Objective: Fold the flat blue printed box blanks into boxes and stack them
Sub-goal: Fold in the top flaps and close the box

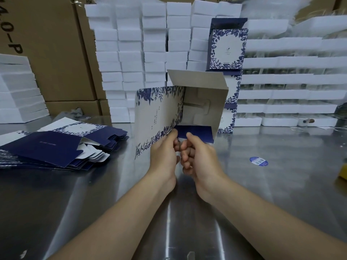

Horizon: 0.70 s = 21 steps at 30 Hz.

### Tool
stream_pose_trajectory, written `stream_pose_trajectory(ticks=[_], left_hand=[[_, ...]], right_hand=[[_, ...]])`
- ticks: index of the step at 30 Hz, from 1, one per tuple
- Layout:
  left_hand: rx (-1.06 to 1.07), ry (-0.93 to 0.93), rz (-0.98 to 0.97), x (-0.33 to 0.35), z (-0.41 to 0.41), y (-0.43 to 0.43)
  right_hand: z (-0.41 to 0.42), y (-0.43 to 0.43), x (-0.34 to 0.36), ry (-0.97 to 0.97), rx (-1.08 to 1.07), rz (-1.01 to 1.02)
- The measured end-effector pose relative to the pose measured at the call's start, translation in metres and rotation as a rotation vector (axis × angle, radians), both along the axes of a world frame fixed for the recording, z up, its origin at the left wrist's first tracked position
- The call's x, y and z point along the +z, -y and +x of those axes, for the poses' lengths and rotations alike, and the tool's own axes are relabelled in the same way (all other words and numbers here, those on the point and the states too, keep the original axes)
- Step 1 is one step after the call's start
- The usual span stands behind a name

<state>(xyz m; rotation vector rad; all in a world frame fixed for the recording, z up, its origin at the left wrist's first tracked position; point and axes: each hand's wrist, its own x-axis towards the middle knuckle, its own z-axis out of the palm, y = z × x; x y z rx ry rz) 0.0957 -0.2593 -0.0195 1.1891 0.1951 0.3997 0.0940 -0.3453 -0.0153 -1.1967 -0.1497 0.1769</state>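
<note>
The half-folded blue-and-white printed cardboard box point(161, 113) stands just above both hands, open mouth facing the person, its long axis running up and away. The left hand point(165, 152) pinches the leaf-printed panel's lower edge. The right hand point(199, 156), nearer the dark blue bottom flap point(195, 133), pinches it with the thumb on top, so tucking it in probably falls to that hand. Flat blue printed blanks point(56, 145) lie on the steel counter point(262, 175) well left of the left hand. Finished boxes point(228, 49) are stacked beyond. A brown carton point(56, 53) reads "40-P"; the box's lettering is illegible.
</note>
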Motion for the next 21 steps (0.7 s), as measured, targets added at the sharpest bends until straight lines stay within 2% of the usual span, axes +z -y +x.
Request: stream_pose_trajectory(ticks=[4,13,21], left_hand=[[-0.065,-0.011,0.015,0.0006,-0.0031,0.0021],[-0.191,-0.055,0.088,-0.0006,-0.0043,0.007],[-0.07,0.034,0.054,0.0021,-0.0012,0.005]], right_hand=[[0.001,0.0016,0.0005,-0.043,0.03,0.016],[0.0025,0.0047,0.005,-0.014,-0.072,0.112],[0.008,0.0079,0.0026,0.003,-0.004,-0.008]])
